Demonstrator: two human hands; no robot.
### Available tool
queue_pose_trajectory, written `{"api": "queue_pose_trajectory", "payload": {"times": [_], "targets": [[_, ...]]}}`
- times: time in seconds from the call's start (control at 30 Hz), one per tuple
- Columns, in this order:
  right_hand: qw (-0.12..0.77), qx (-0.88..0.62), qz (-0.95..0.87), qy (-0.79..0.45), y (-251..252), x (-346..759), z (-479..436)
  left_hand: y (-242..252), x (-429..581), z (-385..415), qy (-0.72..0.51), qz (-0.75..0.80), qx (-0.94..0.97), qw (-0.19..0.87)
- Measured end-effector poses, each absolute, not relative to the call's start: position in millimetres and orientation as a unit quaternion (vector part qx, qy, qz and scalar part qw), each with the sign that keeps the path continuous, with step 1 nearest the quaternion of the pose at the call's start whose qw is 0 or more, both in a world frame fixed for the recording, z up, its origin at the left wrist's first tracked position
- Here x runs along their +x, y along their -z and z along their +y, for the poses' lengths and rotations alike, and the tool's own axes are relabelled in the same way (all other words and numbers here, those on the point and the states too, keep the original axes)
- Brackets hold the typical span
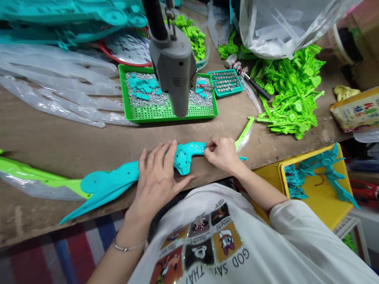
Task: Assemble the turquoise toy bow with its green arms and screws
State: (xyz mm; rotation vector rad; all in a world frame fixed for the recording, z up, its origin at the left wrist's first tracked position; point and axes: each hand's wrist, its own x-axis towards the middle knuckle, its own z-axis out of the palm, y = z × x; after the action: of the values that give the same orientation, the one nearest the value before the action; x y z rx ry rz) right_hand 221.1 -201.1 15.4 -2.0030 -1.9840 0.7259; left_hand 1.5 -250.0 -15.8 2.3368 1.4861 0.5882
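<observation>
A long turquoise plastic toy blade lies along the near edge of the brown workbench. My left hand rests flat on its middle, fingers spread, pressing it down. My right hand is closed in a pinch on the blade's right part, beside a raised turquoise piece; what the fingertips hold is too small to make out. A lime green part sticks out past my right hand. A grey electric screwdriver hangs above the bench, just beyond both hands.
A green tray of screws and small turquoise pieces sits behind the hanging tool, a smaller teal tray to its right. Lime green parts are heaped at right. A yellow crate holds turquoise parts. Clear bags lie at left.
</observation>
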Motion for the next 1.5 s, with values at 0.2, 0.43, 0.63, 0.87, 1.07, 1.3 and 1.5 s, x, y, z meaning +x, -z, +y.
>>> {"api": "queue_pose_trajectory", "payload": {"times": [0.2,0.43,0.63,0.87,1.07,1.3,1.5], "targets": [[0.113,-0.593,-0.733,-0.312,-26.0,246.5,-198.4,23.0,-3.4,-247.5,-0.166,0.515,0.83,0.135],[0.13,-0.489,-0.848,-0.156,-57.3,306.4,-230.6,-0.2,-13.1,-231.0,-0.121,0.493,0.857,0.083],[0.191,-0.51,-0.838,-0.035,-66.6,312.0,-237.1,-27.5,-17.1,-197.5,-0.118,0.471,0.873,0.051],[0.202,-0.461,-0.864,0.011,-79.4,317.3,-211.0,-60.4,-34.6,-212.0,-0.12,0.49,0.863,0.032],[0.231,-0.43,-0.871,-0.054,-86.9,329.8,-188.8,-84.1,-119.7,-246.1,-0.167,0.579,0.798,-0.009],[0.272,-0.383,-0.882,-0.051,-76.6,344.1,-180.9,-64.2,-151.7,-237.2,-0.187,0.552,0.81,-0.062],[0.319,-0.397,-0.854,-0.105,-65.4,340.6,-201.8,-72.1,-147.4,-254.5,-0.152,0.563,0.811,-0.053]]}}
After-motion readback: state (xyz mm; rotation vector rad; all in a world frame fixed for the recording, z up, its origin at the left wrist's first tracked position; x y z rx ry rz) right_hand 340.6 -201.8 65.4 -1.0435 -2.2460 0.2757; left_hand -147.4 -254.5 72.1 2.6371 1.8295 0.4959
